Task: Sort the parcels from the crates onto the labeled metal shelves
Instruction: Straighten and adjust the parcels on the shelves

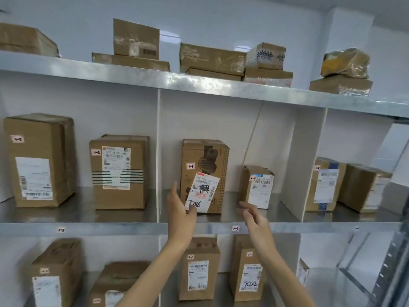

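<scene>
A tall brown parcel (204, 158) stands upright on the middle metal shelf (141, 228), in the bay tagged 1-3 (235, 228). It carries a small 1-3 sticker and a white shipping label (202, 192) with 7786 written by hand. My left hand (180, 210) is at the parcel's lower left corner, with straight fingers along its side and the thumb resting on the label's bottom corner. My right hand (254, 216) hovers open to the right of the parcel, fingers loosely spread, touching nothing. A smaller parcel (256, 187) stands in the same bay.
Two large parcels (119, 171) tagged 1-2 fill the bay to the left. White dividers (158, 151) separate the bays. More parcels sit on the top shelf (212, 58), on the lower shelf (199, 269) and in the right bay (327, 185). A metal upright (389, 262) stands at the right.
</scene>
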